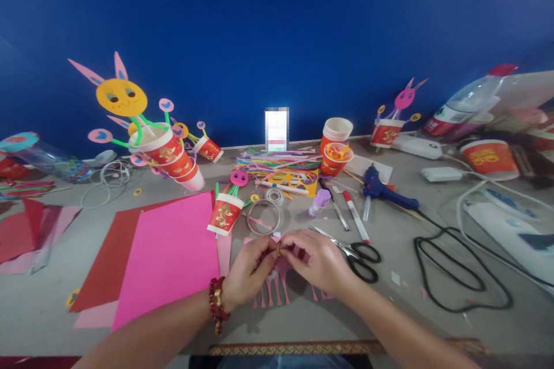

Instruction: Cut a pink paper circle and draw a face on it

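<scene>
Both my hands meet near the table's front middle. My left hand (251, 268), with a red bead bracelet (217, 302) at its wrist, pinches a small yellowish piece (279, 249) between thumb and finger. From the other side my right hand (318, 259) closes its fingertips on the same piece. Its exact shape is too small to tell. Pink paper cut into thin strips (271, 293) lies beneath both hands. Black-handled scissors (355, 251) rest just right of my right hand. A red cup with a pink paper face (225, 213) and a roll of tape (263, 217) stand beyond my left hand.
Pink sheets (173, 259) cover the left. Decorated stacked cups (167, 155) lean behind them. Pipe cleaners (277, 164), a purple glue stick (319, 203), markers (357, 216) and stacked cups (335, 132) lie farther back. At right are a blue glue gun (387, 191) and its black cable (459, 300).
</scene>
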Motion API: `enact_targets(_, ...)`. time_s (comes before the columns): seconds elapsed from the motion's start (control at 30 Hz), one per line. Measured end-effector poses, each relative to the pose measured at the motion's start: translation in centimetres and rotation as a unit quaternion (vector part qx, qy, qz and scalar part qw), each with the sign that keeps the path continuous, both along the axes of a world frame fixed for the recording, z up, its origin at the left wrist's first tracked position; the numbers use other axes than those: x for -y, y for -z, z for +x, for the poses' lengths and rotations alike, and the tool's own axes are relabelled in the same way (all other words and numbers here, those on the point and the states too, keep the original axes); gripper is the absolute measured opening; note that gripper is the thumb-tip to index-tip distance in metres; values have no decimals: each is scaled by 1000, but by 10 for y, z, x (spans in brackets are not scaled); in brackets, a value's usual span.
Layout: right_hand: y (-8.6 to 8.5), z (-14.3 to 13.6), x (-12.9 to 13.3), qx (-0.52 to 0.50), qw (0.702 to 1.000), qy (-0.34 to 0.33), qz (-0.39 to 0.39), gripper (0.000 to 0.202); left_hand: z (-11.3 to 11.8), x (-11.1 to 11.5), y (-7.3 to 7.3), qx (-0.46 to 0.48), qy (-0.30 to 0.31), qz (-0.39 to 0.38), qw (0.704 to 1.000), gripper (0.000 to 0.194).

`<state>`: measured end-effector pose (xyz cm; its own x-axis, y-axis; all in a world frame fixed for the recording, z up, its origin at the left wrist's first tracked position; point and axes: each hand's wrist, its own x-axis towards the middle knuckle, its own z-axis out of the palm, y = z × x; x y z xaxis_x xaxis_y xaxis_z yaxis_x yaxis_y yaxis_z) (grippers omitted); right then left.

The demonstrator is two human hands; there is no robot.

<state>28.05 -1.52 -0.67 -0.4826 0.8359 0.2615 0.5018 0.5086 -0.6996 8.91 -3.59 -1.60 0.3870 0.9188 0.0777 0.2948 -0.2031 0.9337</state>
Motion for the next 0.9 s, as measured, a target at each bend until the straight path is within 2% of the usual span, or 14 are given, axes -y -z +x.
enact_targets(0.3,-4,2,0,-2,1000,-12,-2,18,0,-2,-1,2,0,1,1000,21)
enact_targets(0.9,-3,0,0,8,1000,0,1,12,0,-1,1,3,0,-6,1000,20)
